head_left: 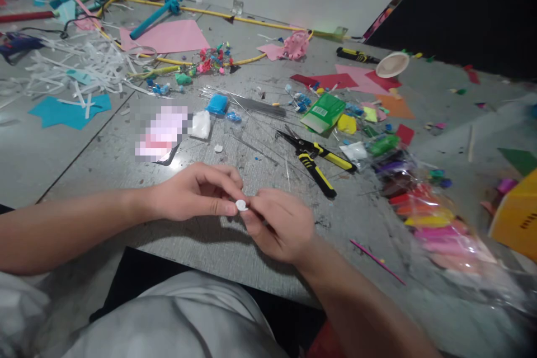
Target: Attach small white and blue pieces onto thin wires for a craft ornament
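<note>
A small white piece (pixel 241 205), round and slightly curled like soft clay, sits between the fingertips of both hands above the table's near edge. My left hand (pixel 197 193) pinches it from the left with thumb and forefinger. From the right, my right hand (pixel 283 224) closes its thumb and forefinger on the same piece, its other fingers curled in. Beyond the hands lie a white packet (pixel 200 125), a blue packet (pixel 217 104) and a white crumb (pixel 218 149). Black-and-yellow pliers (pixel 312 159) rest with handles apart, to the right.
White paper strips (pixel 84 61) are heaped at far left. Thin wires (pixel 247 102), a green packet (pixel 323 112) and paper scraps lie across the middle. Coloured clay packs (pixel 436 224) and a magenta stick (pixel 377 261) are at right. A pixelated flat object (pixel 163 133) lies left of the white packet.
</note>
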`<control>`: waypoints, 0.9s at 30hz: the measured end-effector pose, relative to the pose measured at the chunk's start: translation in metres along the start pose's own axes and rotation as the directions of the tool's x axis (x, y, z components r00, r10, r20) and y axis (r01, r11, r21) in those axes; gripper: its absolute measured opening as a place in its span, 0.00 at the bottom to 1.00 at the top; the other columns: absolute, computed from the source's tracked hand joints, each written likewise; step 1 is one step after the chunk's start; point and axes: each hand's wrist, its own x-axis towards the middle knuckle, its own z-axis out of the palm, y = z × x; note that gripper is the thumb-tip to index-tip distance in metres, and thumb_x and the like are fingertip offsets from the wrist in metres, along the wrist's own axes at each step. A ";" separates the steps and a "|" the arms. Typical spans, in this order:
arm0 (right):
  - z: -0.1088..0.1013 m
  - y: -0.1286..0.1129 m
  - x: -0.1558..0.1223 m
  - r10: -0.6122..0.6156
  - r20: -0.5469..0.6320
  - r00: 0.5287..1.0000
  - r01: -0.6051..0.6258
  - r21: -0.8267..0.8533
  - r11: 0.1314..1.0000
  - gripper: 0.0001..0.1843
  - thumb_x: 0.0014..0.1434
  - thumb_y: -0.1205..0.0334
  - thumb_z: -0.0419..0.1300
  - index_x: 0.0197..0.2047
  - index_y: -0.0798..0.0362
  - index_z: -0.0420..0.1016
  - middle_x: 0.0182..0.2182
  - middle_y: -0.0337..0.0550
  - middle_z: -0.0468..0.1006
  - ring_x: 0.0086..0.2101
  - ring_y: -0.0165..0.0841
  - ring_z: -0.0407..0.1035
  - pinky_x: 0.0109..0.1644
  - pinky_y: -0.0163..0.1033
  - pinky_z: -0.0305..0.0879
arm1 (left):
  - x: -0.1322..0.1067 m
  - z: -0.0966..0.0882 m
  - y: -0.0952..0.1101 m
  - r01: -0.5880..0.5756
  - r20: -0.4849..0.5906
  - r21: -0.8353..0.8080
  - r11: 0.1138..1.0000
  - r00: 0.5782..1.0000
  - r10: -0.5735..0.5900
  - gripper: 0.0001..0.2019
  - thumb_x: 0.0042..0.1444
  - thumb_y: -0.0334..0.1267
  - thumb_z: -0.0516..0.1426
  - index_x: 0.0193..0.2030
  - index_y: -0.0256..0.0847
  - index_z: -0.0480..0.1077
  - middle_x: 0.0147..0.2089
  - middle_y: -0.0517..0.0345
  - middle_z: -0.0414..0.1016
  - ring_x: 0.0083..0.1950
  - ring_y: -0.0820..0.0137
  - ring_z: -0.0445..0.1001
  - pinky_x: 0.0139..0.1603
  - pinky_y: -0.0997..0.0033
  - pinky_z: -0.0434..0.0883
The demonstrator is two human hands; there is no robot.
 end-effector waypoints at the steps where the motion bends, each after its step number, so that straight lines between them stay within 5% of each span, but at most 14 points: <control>1: 0.000 0.000 0.000 0.000 0.000 1.000 0.000 -0.001 1.000 0.05 0.62 0.62 0.51 0.39 0.45 0.67 0.24 0.37 0.73 0.25 0.32 0.69 0.28 0.37 0.65 | 0.001 0.000 0.001 0.000 0.001 -0.004 1.000 1.000 0.000 0.14 0.65 0.45 0.80 0.54 0.75 1.00 0.49 0.48 0.90 0.44 0.52 0.87 0.47 0.43 0.88; 5: 0.001 0.002 -0.002 0.000 0.018 1.000 0.001 -0.010 1.000 0.05 0.62 0.62 0.52 0.37 0.45 0.68 0.23 0.38 0.73 0.24 0.32 0.68 0.27 0.37 0.62 | 0.001 0.000 0.006 0.021 -0.009 0.037 0.999 1.000 -0.021 0.19 0.63 0.42 0.80 0.55 0.79 0.99 0.49 0.48 0.91 0.44 0.50 0.87 0.47 0.40 0.88; 12: 0.002 0.005 -0.001 -0.006 -0.007 1.000 0.005 -0.073 0.997 0.09 0.61 0.64 0.53 0.28 0.48 0.66 0.19 0.37 0.70 0.22 0.31 0.63 0.27 0.38 0.57 | 0.000 -0.005 0.002 -0.140 -0.005 0.138 0.980 0.990 0.142 0.14 0.82 0.41 0.75 0.66 0.65 0.98 0.53 0.48 0.90 0.51 0.59 0.89 0.59 0.52 0.90; 18: 0.002 0.011 0.005 -0.012 0.043 0.999 0.013 -0.024 1.000 0.14 0.65 0.61 0.52 0.27 0.53 0.68 0.20 0.37 0.70 0.23 0.27 0.62 0.29 0.33 0.56 | 0.004 -0.015 -0.009 -0.234 0.088 0.209 0.949 0.971 0.221 0.15 0.87 0.44 0.73 0.73 0.55 0.96 0.57 0.44 0.90 0.55 0.60 0.90 0.61 0.56 0.88; 24: 0.002 0.020 0.005 0.008 0.162 0.987 0.000 -0.049 0.999 0.18 0.66 0.52 0.51 0.29 0.53 0.71 0.21 0.36 0.71 0.26 0.26 0.64 0.33 0.32 0.54 | 0.012 -0.029 -0.012 -0.211 0.094 0.346 0.914 0.977 0.190 0.17 0.88 0.52 0.71 0.65 0.43 0.97 0.53 0.45 0.90 0.48 0.62 0.87 0.52 0.60 0.84; 27: -0.003 0.019 0.009 0.042 0.213 0.976 -0.019 -0.109 0.994 0.20 0.66 0.52 0.50 0.27 0.53 0.70 0.23 0.37 0.72 0.27 0.27 0.65 0.34 0.32 0.54 | 0.018 -0.044 -0.010 -0.170 0.064 0.479 0.861 0.985 0.159 0.18 0.88 0.51 0.70 0.61 0.38 0.95 0.55 0.42 0.91 0.49 0.60 0.86 0.56 0.57 0.84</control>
